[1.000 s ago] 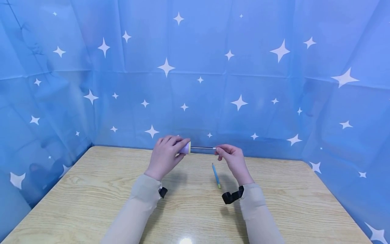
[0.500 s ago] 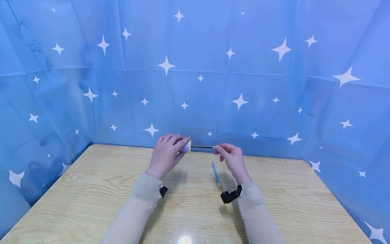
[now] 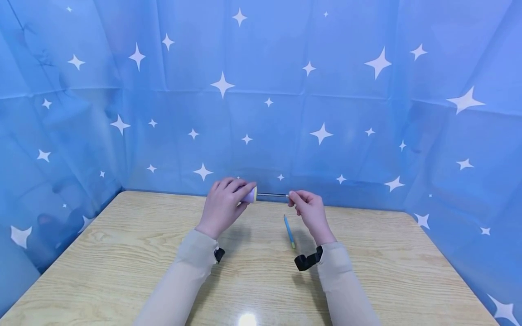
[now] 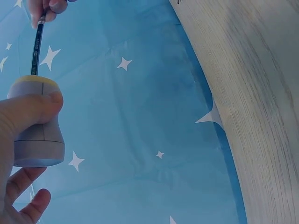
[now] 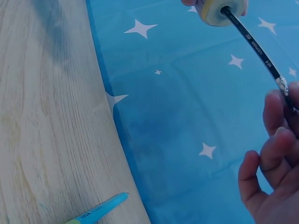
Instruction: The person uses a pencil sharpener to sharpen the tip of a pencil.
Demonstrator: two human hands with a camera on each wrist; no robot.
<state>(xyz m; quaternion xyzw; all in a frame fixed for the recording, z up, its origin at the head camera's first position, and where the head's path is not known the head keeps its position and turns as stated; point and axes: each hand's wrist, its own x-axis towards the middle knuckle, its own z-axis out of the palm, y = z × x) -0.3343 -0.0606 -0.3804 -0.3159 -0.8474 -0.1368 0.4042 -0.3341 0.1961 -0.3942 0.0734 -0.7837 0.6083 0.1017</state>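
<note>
My left hand [image 3: 222, 206] grips a small lavender pencil sharpener [image 3: 249, 195] with a pale yellow rim, held sideways above the far part of the table. In the left wrist view the thumb lies across the waisted body of the sharpener [image 4: 39, 133]. A dark pencil [image 3: 272, 195] with printed lettering has one end inside the hole in the yellow face, clearly seen in the right wrist view. My right hand [image 3: 311, 212] pinches the pencil's silvery outer end between thumb and fingers. The pencil tip is hidden inside the sharpener.
A light blue pencil [image 3: 289, 232] with a yellow-green end lies on the wooden table [image 3: 122, 271], below and between the hands. A blue curtain [image 3: 269, 149] with white stars hangs right behind the table's far edge. Both wrists carry black camera mounts.
The pencil's visible side goes from light-striped to dark and back to light-striped, so it appears to turn in my right fingers. Both hands stay nearly in place; the view tilts slightly.
</note>
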